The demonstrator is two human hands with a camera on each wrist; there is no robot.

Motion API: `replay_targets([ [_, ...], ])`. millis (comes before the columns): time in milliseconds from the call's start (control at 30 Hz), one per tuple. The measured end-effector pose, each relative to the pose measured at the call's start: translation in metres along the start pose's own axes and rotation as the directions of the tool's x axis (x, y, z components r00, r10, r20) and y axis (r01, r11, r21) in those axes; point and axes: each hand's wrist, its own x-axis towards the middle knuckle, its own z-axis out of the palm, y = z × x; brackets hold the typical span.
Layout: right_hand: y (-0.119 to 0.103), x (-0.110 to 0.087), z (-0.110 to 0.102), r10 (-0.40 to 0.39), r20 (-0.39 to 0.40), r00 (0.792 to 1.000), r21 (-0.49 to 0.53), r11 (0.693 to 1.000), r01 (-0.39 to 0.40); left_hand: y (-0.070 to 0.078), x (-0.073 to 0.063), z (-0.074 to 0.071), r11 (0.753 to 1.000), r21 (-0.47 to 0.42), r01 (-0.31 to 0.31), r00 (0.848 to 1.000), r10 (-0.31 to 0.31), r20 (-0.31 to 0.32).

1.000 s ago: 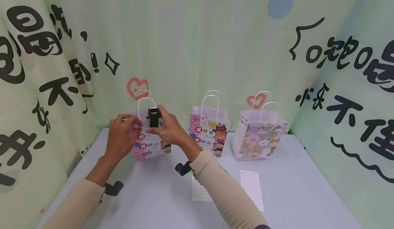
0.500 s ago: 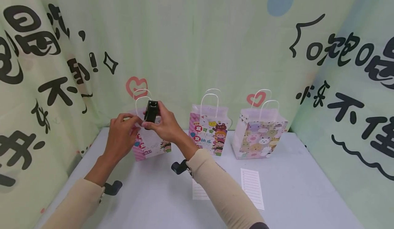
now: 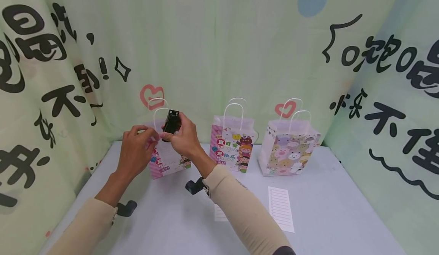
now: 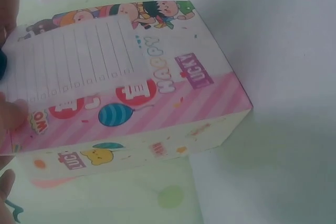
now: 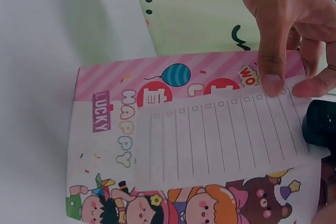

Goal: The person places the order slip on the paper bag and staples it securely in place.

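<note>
A pink and white paper gift bag [image 3: 160, 168] with white handles stands at the left of the table. A lined checklist slip [image 5: 220, 140] lies flat on its printed front, near the top edge. My left hand [image 3: 135, 150] pinches slip and bag at the top left, its thumb on the paper in the right wrist view. My right hand [image 3: 186, 137] grips a small black stapler [image 3: 172, 121] upright at the bag's top. In the right wrist view the stapler's dark rounded end overlaps the slip's upper edge. Part of the bag's top is hidden behind both hands.
A matching gift bag [image 3: 231, 148] stands in the middle, and one with animal faces [image 3: 289, 154] to its right. Two more lined slips lie on the table, one slip [image 3: 281, 209] at the right, the other slip [image 3: 220, 213] partly under the right forearm. A printed curtain [image 3: 192, 56] hangs behind.
My right hand has shifted slightly left, and the stapler has tilted and risen a little against the bag's top. The left hand keeps its hold in place.
</note>
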Motion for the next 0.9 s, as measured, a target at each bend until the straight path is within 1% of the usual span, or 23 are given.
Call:
replay_targets([
  [33,-0.001,0.000,0.001,0.001,-0.005,1.000,-0.011,1.000,-0.001,0.000,0.000,0.000,1.000,0.005,-0.002,1.000,0.002,-0.004],
  [100,-0.002,0.000,0.001,-0.005,0.011,1.000,-0.044,0.999,0.005,0.000,0.000,-0.001,1.000,0.014,0.000,1.000,0.000,-0.011],
  [200,-0.003,0.003,-0.004,-0.004,0.063,0.998,-0.067,0.998,0.008,-0.001,0.000,0.000,1.000,0.014,-0.001,1.000,0.001,-0.007],
  [300,-0.004,0.006,-0.012,0.018,0.116,0.993,-0.018,1.000,-0.016,-0.002,0.002,0.002,1.000,0.004,-0.002,1.000,0.002,0.002],
  [400,-0.005,0.008,-0.018,0.050,0.137,0.989,0.091,0.994,-0.063,-0.002,0.002,0.002,1.000,0.002,0.004,1.000,-0.004,-0.002],
  [500,-0.006,0.008,-0.025,0.063,0.116,0.991,0.183,0.980,-0.084,-0.002,0.002,0.002,1.000,-0.004,0.015,1.000,-0.015,-0.007],
  [633,-0.009,0.007,-0.034,0.053,0.062,0.997,0.254,0.965,-0.067,-0.002,0.002,0.001,1.000,-0.016,0.017,1.000,-0.016,0.004],
  [733,-0.010,0.006,-0.039,0.044,0.037,0.998,0.280,0.959,-0.053,-0.002,0.002,0.001,1.000,-0.023,0.019,1.000,-0.019,0.008],
  [900,-0.010,0.002,-0.046,0.063,0.029,0.998,0.281,0.957,-0.069,-0.001,0.002,0.001,1.000,-0.027,0.012,1.000,-0.012,0.004],
])
